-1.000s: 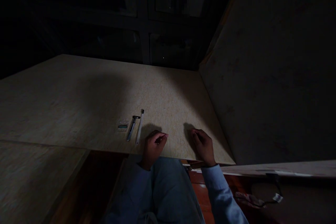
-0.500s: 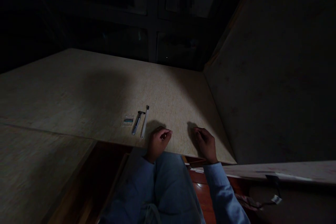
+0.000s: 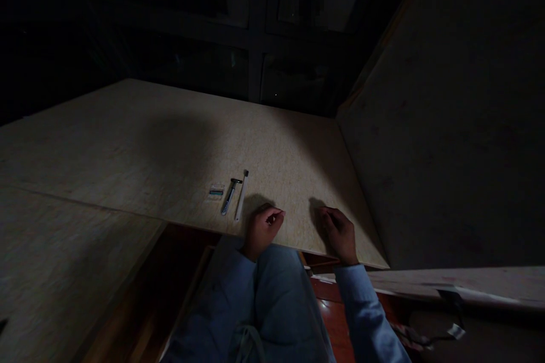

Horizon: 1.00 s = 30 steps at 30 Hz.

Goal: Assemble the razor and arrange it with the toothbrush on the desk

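Note:
My left hand (image 3: 263, 230) rests at the table's front edge with its fingers curled and the thumb meeting the index finger; nothing shows in it. To its right, my right hand (image 3: 341, 233) is closed in a similar loose curl, also with nothing visible inside. A toothbrush (image 3: 241, 197) with a white handle and dark bristles lies just left of my left hand, not touched by it. Beside the brush is a razor (image 3: 230, 198), its head pointing away from me. Farther left sits a small clear case (image 3: 216, 192) with a blue-green razor cartridge in it.
The pale table (image 3: 272, 142) reaches back to a dark window frame (image 3: 255, 68). On the right a wall (image 3: 451, 125) borders the tabletop. A cable with a white tag (image 3: 456, 331) is at lower right. Dim light leaves shadows around my hands.
The whole view has shifted slightly, so everything appears a little farther right. My hands keep their curled pose, and the things on the table lie as before.

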{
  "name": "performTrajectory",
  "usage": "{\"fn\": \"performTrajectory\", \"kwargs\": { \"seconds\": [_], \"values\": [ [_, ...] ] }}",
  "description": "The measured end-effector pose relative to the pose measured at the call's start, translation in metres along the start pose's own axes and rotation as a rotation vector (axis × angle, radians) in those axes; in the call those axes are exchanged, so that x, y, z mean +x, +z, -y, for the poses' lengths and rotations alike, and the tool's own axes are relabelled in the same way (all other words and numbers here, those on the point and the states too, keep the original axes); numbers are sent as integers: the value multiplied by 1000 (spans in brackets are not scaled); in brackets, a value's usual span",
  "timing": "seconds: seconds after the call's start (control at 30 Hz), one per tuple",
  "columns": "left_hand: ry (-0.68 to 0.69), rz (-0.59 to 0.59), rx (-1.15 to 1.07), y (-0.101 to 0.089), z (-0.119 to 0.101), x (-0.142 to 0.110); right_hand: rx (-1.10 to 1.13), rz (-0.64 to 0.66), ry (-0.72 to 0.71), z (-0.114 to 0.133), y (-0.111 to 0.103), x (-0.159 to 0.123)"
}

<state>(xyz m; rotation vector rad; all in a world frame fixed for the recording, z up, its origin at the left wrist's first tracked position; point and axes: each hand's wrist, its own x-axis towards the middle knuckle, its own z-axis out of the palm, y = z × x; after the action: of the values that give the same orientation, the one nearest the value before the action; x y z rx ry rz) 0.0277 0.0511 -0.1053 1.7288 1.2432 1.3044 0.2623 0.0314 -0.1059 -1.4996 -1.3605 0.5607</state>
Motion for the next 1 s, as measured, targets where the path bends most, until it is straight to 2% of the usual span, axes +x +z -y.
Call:
{"fn": "performTrajectory", "kwargs": {
  "seconds": [0.47, 0.8, 0.9, 1.0],
  "values": [
    [-22, 8, -33, -1, -1, -1, -24, 6, -7, -2, -1, 0],
    [-82, -53, -156, -4, -7, 1, 21, -1, 55, -6, 0, -1],
    [-113, -93, -194, -13, -8, -2, 33, -3, 57, -6, 0, 0],
    [-143, -168, -132, -35, -9, -7, 35, -7, 65, -5, -1, 0]
  ]
}}
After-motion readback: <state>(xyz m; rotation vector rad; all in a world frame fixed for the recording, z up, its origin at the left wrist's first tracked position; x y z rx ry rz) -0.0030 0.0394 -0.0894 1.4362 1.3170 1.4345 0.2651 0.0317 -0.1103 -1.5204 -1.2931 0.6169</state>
